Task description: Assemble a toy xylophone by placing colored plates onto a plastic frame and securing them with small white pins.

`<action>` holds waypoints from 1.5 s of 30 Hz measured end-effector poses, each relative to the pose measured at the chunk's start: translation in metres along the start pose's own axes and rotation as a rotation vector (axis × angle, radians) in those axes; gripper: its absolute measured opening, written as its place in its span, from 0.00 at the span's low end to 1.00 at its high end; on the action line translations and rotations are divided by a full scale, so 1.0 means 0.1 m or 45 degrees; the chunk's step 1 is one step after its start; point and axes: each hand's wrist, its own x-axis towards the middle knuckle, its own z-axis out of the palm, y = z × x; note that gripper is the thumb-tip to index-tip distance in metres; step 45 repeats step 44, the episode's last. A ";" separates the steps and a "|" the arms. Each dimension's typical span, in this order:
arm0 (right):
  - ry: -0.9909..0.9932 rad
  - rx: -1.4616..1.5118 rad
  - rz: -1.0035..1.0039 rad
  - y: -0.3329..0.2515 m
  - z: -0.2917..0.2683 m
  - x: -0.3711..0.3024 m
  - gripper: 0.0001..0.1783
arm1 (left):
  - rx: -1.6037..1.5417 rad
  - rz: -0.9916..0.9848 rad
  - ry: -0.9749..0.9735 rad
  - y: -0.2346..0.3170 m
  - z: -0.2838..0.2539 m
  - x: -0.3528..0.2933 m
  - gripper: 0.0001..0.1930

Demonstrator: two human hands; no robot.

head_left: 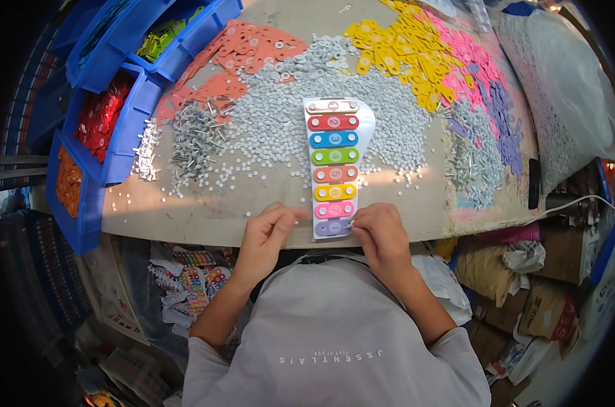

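The left hand [270,234] rests at the tabletop's [205,203] near edge, fingers curled together, its grip pinching something too small to tell. The right hand [382,234] has its fingertips closed on the nearest, purple bar of the toy xylophone [334,166], a white tapered board carrying glossy coloured bars. Bare tabletop lies left of the hands. Farther off spread grey washers [280,122], metal pins [195,136], yellow tags [395,51] and blue bins [127,115].

A white toy xylophone [334,166] with eight coloured bars lies flat, lengthwise, at the table's near edge.
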 end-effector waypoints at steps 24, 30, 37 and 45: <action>-0.368 0.906 1.165 0.06 -0.03 -0.01 0.13 | 0.039 -0.168 -0.076 -0.02 0.24 0.08 0.23; -0.566 1.092 1.125 0.16 -0.02 0.07 0.13 | 0.050 -0.284 -0.224 -0.02 0.23 0.22 0.40; -0.496 0.965 1.128 0.18 0.02 0.04 0.15 | -0.074 -0.158 -0.222 -0.19 0.28 0.25 0.34; -0.440 0.852 0.785 0.12 0.09 -0.06 0.28 | 0.396 0.096 -0.326 -0.16 0.07 0.10 0.44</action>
